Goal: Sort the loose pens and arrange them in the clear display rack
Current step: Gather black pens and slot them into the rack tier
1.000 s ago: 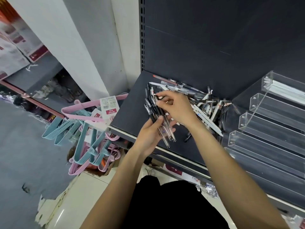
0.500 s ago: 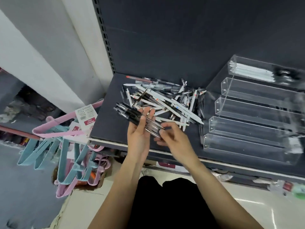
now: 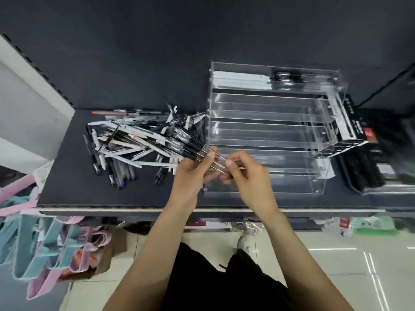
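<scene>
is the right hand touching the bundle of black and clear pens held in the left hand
Touching. The head view shows the right hand pinching the tips of the bundle of black and clear pens gripped by the left hand.

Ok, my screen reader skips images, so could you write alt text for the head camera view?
A person's left hand holds a bundle of black pens while the right hand pinches their tips, in front of a clear display rack on a dark shelf. A pile of loose pens lies left of the rack, whose top tier already holds pens.
</scene>
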